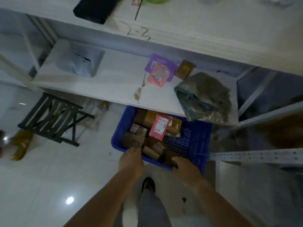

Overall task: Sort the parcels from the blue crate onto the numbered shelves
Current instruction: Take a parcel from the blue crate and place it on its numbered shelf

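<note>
Down on the floor, crate: the blue crate point(195, 141) sits on pale tiles, its far edge tucked under the lower shelf; its right half shows bare perforated bottom.
Parcels in the crate: brown cardboard parcels point(148, 119) fill the left half, with a pink mailer point(159, 126) lying on top of them toward the far side, a handwritten mark on its label.
Left hand: the left hand point(131, 159) reaches over the near rim of the crate, fingers pressed together and pointing down onto a brown parcel point(132, 140) at the near-left corner; blur hides whether they grip it.
Right hand: the right hand point(183, 166) is at the near rim, just right of the left one, curled over a dark brown parcel point(170, 155); I cannot tell whether the fingers close on it.
Lower shelf: the white lower shelf point(118, 79) holds a pale grey bag point(77, 63) at far left, a purple mailer point(161, 64) with a second pink mailer point(157, 75) lying on it, a small brown box point(184, 69) just right of those, and a crumpled grey-green bag point(205, 95) overhanging the near edge.
Upper shelf: the upper shelf point(196, 30) carries a handwritten number, "2-3", and a black object point(95, 9) at far left.
Floor, left: a black folding stool point(52, 118) stands well left of the crate, with a yellow bag point(20, 143) beyond it.
Near floor: a sandalled foot point(148, 184) shows between the forearms.
</note>
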Demonstrator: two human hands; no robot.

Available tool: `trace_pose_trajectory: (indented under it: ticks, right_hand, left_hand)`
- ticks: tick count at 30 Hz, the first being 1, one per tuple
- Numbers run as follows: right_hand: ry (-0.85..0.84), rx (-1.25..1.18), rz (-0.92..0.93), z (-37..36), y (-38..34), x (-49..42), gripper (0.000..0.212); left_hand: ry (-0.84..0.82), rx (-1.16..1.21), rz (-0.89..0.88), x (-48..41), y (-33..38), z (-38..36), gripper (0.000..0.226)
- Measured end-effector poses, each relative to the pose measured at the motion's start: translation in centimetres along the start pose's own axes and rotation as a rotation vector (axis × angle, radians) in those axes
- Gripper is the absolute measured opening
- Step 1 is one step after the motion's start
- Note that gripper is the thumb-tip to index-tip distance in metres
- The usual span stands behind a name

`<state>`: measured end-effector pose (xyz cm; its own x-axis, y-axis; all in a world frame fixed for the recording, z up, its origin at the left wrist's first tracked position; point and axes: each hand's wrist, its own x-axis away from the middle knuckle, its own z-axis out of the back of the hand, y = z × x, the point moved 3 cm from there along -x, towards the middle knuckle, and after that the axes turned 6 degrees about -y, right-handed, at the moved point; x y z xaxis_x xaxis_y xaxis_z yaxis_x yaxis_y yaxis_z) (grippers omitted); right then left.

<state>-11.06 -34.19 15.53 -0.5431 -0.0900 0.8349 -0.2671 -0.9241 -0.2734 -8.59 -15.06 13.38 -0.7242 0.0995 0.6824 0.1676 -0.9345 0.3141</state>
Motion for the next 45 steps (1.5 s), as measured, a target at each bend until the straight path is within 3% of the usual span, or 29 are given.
trace_pose_trajectory:
  ticks: [5, 10, 13, 17, 22, 25, 28, 30, 32, 35, 38, 40, 42, 43, 45]
  right_hand:
    - [0.09, 0.047, 0.082, -3.6, 0.9, -14.1, 0.049]
    - [0.24, 0.236, 0.155, -7.6, 0.1, -28.7, 0.067]
    - [0.287, 0.338, 0.178, -10.4, -1.5, -36.1, 0.09]
    - [0.223, 0.526, 0.119, -14.0, -3.4, -43.3, 0.115]
    - [0.155, 0.766, 0.075, -18.1, -5.0, -48.2, 0.104]
    - [0.169, 0.815, 0.075, -19.0, -5.1, -48.9, 0.082]
    - [0.263, 0.602, 0.09, -17.5, -3.5, -47.8, 0.099]
    - [0.266, 0.249, 0.116, -15.2, -1.5, -46.1, 0.116]
    - [0.253, -0.11, 0.127, -12.1, 0.6, -43.8, 0.12]
    - [0.115, -0.745, 0.157, -8.2, 2.8, -39.5, 0.095]
    - [-0.021, -1.08, 0.159, -4.7, 3.8, -34.7, 0.07]
    - [-0.005, -1.155, 0.153, -3.1, 4.3, -31.9, 0.074]
    - [0.072, -1.118, 0.145, -1.8, 4.1, -29.2, 0.077]
    - [0.166, -1.008, 0.123, -1.3, 3.8, -27.9, 0.082]
    - [0.437, -0.55, 0.01, -0.5, 3.0, -25.4, 0.102]
  left_hand:
    - [0.028, 0.043, 0.035, -13.1, -3.5, -5.1, 0.041]
    - [-0.024, -0.145, -0.001, -24.9, -8.5, -11.2, 0.067]
    - [-0.043, -0.296, -0.082, -30.1, -11.8, -13.3, 0.073]
    - [-0.072, -0.199, -0.012, -34.1, -16.0, -15.0, 0.072]
    - [-0.084, -0.147, -0.054, -37.0, -18.2, -16.3, 0.067]
    - [-0.096, -0.101, -0.067, -37.4, -18.8, -16.6, 0.067]
    - [-0.104, -0.008, -0.025, -36.6, -18.9, -16.2, 0.077]
    - [-0.107, 0.118, 0.025, -35.9, -18.9, -15.7, 0.085]
    - [-0.117, 0.258, 0.12, -34.9, -18.7, -14.7, 0.089]
    - [-0.18, 0.563, 0.191, -33.3, -16.5, -13.2, 0.09]
    - [-0.354, 1.061, 0.17, -31.1, -12.7, -11.2, 0.068]
    - [-0.504, 1.181, 0.169, -29.3, -10.0, -9.9, 0.064]
    - [-0.507, 1.192, 0.15, -27.3, -7.3, -8.3, 0.072]
    - [-0.461, 1.188, 0.136, -26.4, -6.1, -7.5, 0.079]
    - [-0.405, 1.213, 0.087, -24.7, -3.9, -6.5, 0.096]
